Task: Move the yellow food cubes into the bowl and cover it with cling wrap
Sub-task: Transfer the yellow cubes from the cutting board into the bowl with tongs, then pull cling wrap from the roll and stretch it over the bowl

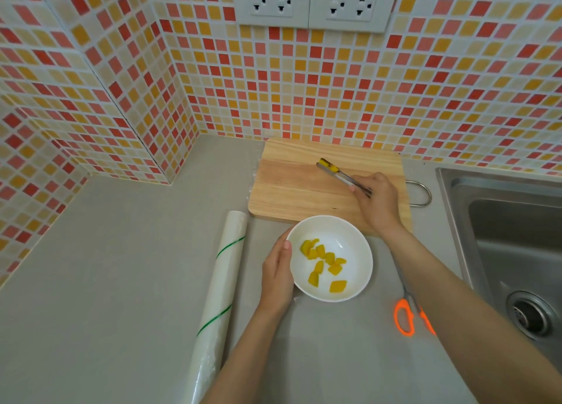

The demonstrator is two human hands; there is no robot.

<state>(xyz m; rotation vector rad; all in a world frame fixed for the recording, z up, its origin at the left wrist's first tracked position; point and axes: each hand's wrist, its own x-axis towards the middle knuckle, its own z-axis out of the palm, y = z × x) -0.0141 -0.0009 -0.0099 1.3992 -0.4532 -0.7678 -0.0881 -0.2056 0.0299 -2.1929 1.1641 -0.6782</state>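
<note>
A person's right hand (377,200) closes around metal tongs (343,177), whose tips are clamped on a yellow food cube (330,166) just above the far part of a wooden cutting board (292,187). The left hand (276,270) is wrapped against the near-left rim of a white bowl (349,230), thumb on the edge. The bowl stands on the grey counter (121,267) just in front of the board and holds yellow food cubes (325,263) (about nine pieces, loosely heaped). A roll of cling wrap (222,291) lies left of the bowl, close to the left hand. Orange-handled scissors (406,315) lie right of the bowl, partly hidden under the right forearm, with a steel sink (517,239) beyond them.
</note>
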